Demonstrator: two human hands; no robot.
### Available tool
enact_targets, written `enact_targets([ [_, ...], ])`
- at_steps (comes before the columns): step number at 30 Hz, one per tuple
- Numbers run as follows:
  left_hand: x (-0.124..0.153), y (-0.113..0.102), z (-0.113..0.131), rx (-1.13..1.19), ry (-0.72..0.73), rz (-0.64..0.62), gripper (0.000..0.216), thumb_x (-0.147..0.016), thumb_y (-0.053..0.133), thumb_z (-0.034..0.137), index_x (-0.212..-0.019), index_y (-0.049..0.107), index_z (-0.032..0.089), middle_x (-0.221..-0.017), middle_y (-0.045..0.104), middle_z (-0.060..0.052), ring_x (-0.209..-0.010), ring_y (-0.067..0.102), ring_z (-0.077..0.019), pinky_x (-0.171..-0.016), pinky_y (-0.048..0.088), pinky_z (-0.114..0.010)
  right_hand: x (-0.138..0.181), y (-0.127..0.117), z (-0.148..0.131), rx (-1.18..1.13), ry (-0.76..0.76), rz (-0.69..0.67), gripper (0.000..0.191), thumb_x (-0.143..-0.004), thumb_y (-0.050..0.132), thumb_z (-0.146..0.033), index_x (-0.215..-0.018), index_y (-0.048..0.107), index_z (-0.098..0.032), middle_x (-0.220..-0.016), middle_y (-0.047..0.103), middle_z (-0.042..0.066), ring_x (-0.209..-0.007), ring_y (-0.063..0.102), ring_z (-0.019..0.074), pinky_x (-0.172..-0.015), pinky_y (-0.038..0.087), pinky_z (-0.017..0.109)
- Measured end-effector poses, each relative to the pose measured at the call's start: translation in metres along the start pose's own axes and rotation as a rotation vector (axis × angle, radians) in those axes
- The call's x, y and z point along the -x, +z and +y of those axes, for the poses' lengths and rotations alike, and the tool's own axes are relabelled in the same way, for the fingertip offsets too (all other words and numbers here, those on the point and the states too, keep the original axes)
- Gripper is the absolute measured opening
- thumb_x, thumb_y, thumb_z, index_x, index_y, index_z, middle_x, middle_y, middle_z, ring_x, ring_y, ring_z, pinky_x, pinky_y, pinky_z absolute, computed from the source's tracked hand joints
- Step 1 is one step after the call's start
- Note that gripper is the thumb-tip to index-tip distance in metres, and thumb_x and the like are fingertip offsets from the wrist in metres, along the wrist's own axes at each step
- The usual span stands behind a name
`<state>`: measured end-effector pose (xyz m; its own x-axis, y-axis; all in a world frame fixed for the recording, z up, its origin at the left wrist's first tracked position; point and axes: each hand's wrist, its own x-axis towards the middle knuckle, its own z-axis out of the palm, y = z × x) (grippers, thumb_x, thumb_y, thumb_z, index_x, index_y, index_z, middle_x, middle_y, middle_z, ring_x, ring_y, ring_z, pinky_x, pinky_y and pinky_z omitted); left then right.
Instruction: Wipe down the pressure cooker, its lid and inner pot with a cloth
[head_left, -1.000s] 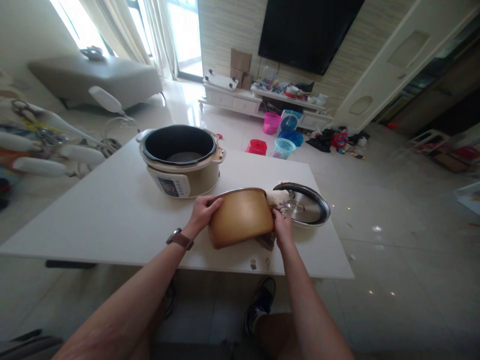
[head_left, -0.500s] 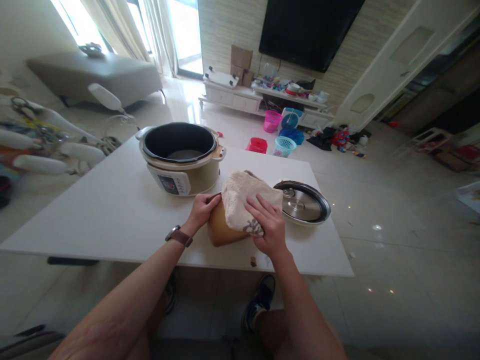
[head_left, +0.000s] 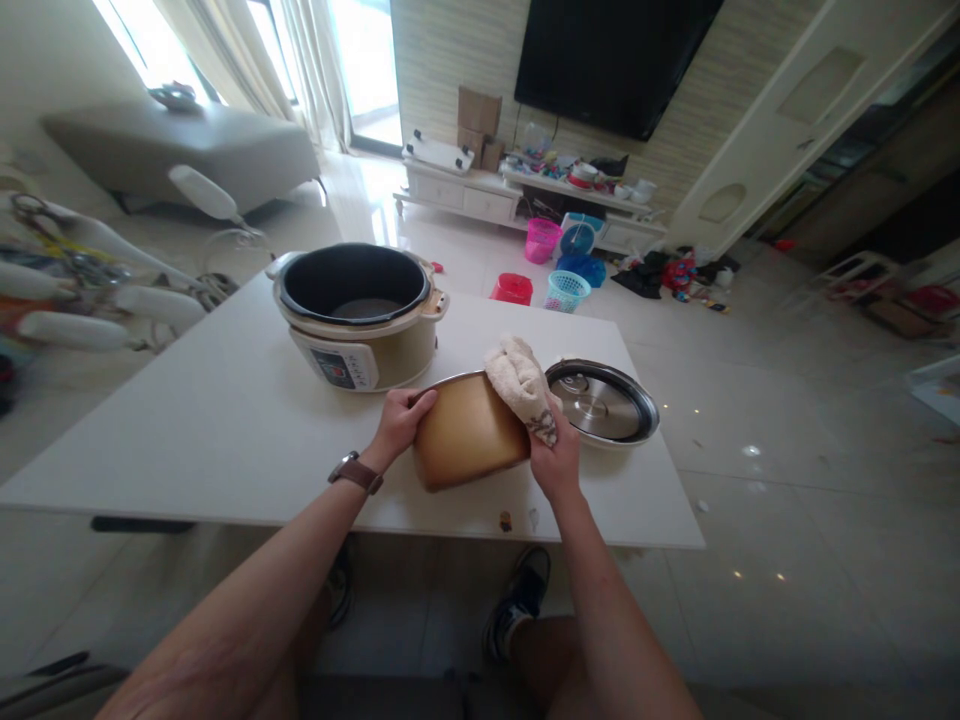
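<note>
A gold-coloured inner pot (head_left: 461, 440) lies tipped on its side on the white table (head_left: 225, 430), its bottom toward me. My left hand (head_left: 397, 425) grips the pot's left rim, fingers curled over the edge. My right hand (head_left: 553, 455) is closed on a bunched cream cloth (head_left: 517, 385) and presses it against the pot's right side. Behind the pot stands a beige rice cooker (head_left: 356, 320) with its lid off and its dark cavity showing. A round steel lid (head_left: 604, 402) lies flat just right of my right hand.
The table's near edge runs just below the pot; two small bits lie there (head_left: 506, 521). My shoe (head_left: 517, 600) shows under the table. Colourful baskets (head_left: 566, 292) sit on the floor beyond. A drying rack (head_left: 90, 300) stands at the left.
The cloth was spread flat over the pot's bottom half a second ago; now it is bunched and has moved to the pot's right side with my right hand. My left hand stays put.
</note>
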<state>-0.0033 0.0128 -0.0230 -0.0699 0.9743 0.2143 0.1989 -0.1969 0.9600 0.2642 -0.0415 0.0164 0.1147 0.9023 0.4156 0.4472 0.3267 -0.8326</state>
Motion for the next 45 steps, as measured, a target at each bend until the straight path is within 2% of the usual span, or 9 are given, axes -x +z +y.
enact_targets([
  [9,0.003,0.000,-0.015,0.034,0.008,0.050,0.065,-0.081,0.063,0.071,-0.050,0.032,0.023,-0.053,0.026,0.003,-0.054,0.021,-0.0102,-0.051,0.016,-0.030,-0.004,0.008,0.014,-0.097,0.252,0.149,0.039,-0.088,0.066,-0.044,-0.115,0.079,-0.019,-0.113,0.082,0.012,-0.110,0.074,0.0312,-0.105,0.054,0.045],
  [14,0.004,-0.001,-0.028,0.024,0.001,0.081,0.066,-0.082,0.058,0.076,-0.052,0.029,0.024,-0.053,0.027,0.003,-0.055,0.023,-0.0116,-0.052,0.019,-0.030,-0.010,0.009,0.042,-0.106,0.488,0.232,0.048,-0.080,0.067,-0.056,-0.105,0.080,-0.017,-0.112,0.083,0.015,-0.113,0.072,0.0351,-0.106,0.052,0.049],
  [17,0.000,-0.003,-0.022,0.018,0.013,0.060,0.062,-0.084,0.056,0.071,-0.054,0.030,0.024,-0.055,0.029,0.002,-0.057,0.026,-0.0126,-0.054,0.021,-0.030,-0.012,0.008,0.057,-0.129,0.585,0.244,0.048,-0.074,0.068,-0.056,-0.101,0.081,-0.018,-0.108,0.083,0.014,-0.111,0.073,0.0355,-0.103,0.054,0.048],
  [23,-0.003,-0.006,0.009,0.010,0.053,-0.008,0.055,-0.083,0.065,0.061,-0.054,0.038,0.022,-0.057,0.031,0.002,-0.059,0.028,-0.0119,-0.055,0.021,-0.029,-0.011,0.012,0.061,-0.128,0.594,0.248,0.049,-0.072,0.067,-0.058,-0.097,0.081,-0.017,-0.103,0.083,0.014,-0.106,0.074,0.0359,-0.099,0.055,0.047],
  [28,-0.002,-0.005,0.015,-0.031,0.014,-0.044,0.052,-0.079,0.069,0.060,-0.054,0.049,0.019,-0.055,0.035,0.002,-0.057,0.028,-0.0106,-0.052,0.019,-0.027,-0.012,0.014,0.054,-0.142,0.587,0.247,0.041,-0.072,0.067,-0.054,-0.091,0.080,-0.019,-0.098,0.084,0.012,-0.102,0.074,0.0342,-0.097,0.056,0.045],
  [32,-0.003,-0.005,0.014,-0.063,0.009,-0.033,0.058,-0.077,0.069,0.061,-0.048,0.041,0.020,-0.052,0.030,0.003,-0.054,0.025,-0.0092,-0.051,0.016,-0.027,-0.010,0.013,0.039,-0.102,0.473,0.254,0.039,-0.080,0.066,-0.052,-0.096,0.081,-0.019,-0.101,0.084,0.012,-0.106,0.074,0.0339,-0.101,0.056,0.046],
  [35,-0.004,-0.005,0.015,-0.074,0.000,-0.037,0.059,-0.077,0.069,0.062,-0.048,0.040,0.020,-0.051,0.029,0.003,-0.053,0.025,-0.0090,-0.050,0.015,-0.027,-0.005,0.012,0.016,-0.002,0.256,0.180,0.037,-0.088,0.064,-0.044,-0.111,0.081,-0.021,-0.110,0.083,0.013,-0.111,0.075,0.0343,-0.105,0.054,0.047],
  [41,-0.003,-0.003,0.016,-0.086,0.004,-0.039,0.057,-0.078,0.069,0.060,-0.048,0.043,0.019,-0.052,0.030,0.002,-0.053,0.024,-0.0088,-0.049,0.015,-0.027,0.005,0.009,-0.030,0.198,-0.290,-0.187,0.057,-0.086,0.062,-0.028,-0.141,0.072,-0.033,-0.150,0.070,0.004,-0.152,0.054,0.0330,-0.121,0.042,0.049],
  [45,-0.004,-0.005,0.011,-0.077,-0.019,-0.029,0.059,-0.077,0.069,0.063,-0.047,0.039,0.020,-0.051,0.029,0.002,-0.052,0.025,-0.0087,-0.049,0.015,-0.027,0.004,0.007,-0.028,0.154,-0.240,-0.143,0.056,-0.087,0.059,-0.027,-0.142,0.071,-0.032,-0.148,0.071,0.004,-0.150,0.055,0.0316,-0.122,0.043,0.048],
])
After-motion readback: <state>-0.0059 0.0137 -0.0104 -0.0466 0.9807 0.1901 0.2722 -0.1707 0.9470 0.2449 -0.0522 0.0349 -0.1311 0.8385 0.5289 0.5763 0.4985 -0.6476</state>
